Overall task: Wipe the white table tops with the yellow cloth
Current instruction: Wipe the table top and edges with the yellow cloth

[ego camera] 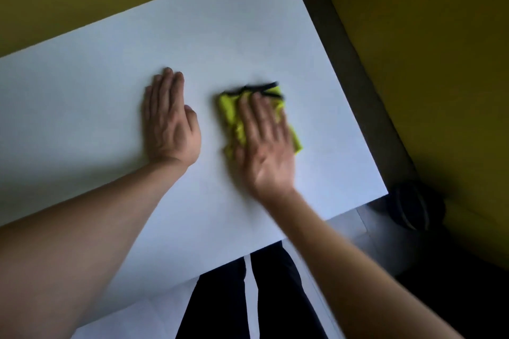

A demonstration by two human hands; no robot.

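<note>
The white table top [91, 85] fills most of the view. A crumpled yellow cloth [232, 115] with a dark edge lies on it right of centre. My right hand [265, 143] presses flat on the cloth with straight fingers and is blurred by motion; much of the cloth is hidden under it. My left hand [169, 121] rests flat on the bare table, fingers together and straight, a short way left of the cloth.
The table's right edge [355, 124] runs beside a dark strip and a yellow-green wall [427, 49]. A dark round object [413, 205] sits on the floor by the near right corner. My dark trousers [264, 297] show below the near edge.
</note>
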